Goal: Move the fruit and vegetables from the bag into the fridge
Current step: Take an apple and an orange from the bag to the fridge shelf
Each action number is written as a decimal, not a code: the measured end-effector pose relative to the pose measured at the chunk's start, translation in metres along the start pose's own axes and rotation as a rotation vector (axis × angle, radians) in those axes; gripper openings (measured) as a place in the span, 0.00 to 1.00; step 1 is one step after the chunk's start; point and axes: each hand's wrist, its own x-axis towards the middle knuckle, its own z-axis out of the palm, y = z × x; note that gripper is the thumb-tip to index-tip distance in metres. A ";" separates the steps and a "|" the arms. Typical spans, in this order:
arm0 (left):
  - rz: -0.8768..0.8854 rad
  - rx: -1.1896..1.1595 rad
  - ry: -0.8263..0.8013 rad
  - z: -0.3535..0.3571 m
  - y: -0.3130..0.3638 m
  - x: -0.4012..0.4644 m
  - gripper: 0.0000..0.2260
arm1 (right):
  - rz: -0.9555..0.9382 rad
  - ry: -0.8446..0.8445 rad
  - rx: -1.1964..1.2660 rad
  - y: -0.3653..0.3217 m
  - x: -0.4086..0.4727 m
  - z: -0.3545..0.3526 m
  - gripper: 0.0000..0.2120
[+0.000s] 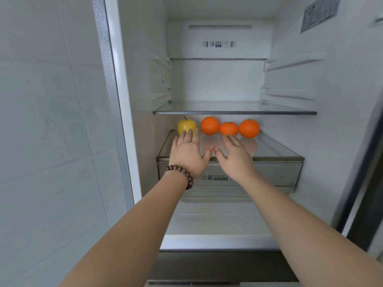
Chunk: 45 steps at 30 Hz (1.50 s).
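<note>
Where fruit sits: glass shelf (pixel 275 151)

White wall tiles (pixel 45 121) fill the left side. A bracelet of dark wooden beads (pixel 182 175) circles a wrist. At far right stands a dark vertical panel (pixel 371 183), blurred, beside a printed label (pixel 319 13).

Glossy clear glass shelf (pixel 269 150) carries a smooth waxy yellow apple (pixel 186 125) and three matt, finely dimpled orange tangerines (pixel 210 125); below it, a brushed-metal drawer front (pixel 279 172).
</note>
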 end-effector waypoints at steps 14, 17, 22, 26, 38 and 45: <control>0.218 -0.155 -0.266 -0.030 -0.015 -0.147 0.32 | 0.361 -0.010 -0.180 -0.060 -0.187 -0.036 0.28; 0.276 -0.187 -0.324 -0.030 -0.001 -0.181 0.31 | 0.458 -0.013 -0.202 -0.068 -0.239 -0.051 0.28; 0.397 -0.298 -0.420 -0.025 0.046 -0.242 0.32 | 0.638 0.071 -0.273 -0.067 -0.331 -0.083 0.28; 0.528 -0.409 -0.503 -0.024 0.099 -0.299 0.31 | 0.825 0.121 -0.338 -0.060 -0.410 -0.117 0.27; 1.067 -0.589 -0.697 -0.074 0.262 -0.519 0.30 | 1.447 0.374 -0.548 -0.123 -0.701 -0.231 0.26; 1.432 -0.723 -0.766 -0.173 0.319 -0.698 0.29 | 1.781 0.576 -0.656 -0.242 -0.873 -0.284 0.26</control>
